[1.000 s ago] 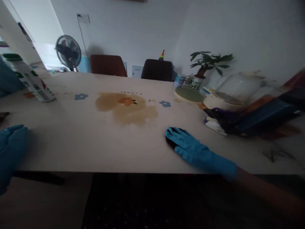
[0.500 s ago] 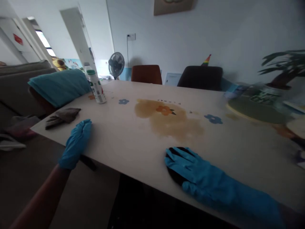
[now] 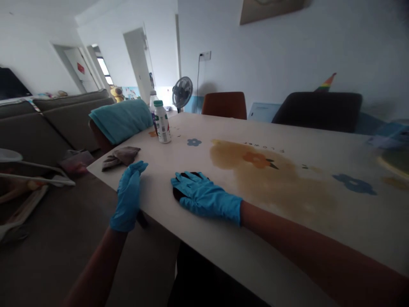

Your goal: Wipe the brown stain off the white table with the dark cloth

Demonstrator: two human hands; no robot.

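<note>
- Crumpled cloth (image 3: 120, 157): at the table's (image 3: 159, 160) left corner.
- Left hand (image 3: 128, 196): flat, fingers straight and together, across the near edge.
- Dark pad (image 3: 177, 194): on the tabletop inside the near edge; direction and long axis hidden beneath the spread right hand (image 3: 204, 195).

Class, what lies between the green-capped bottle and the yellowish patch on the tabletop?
The head view shows a blue flower print between the bottle and the patch, plus tiny marks nearer the bottle.
</note>
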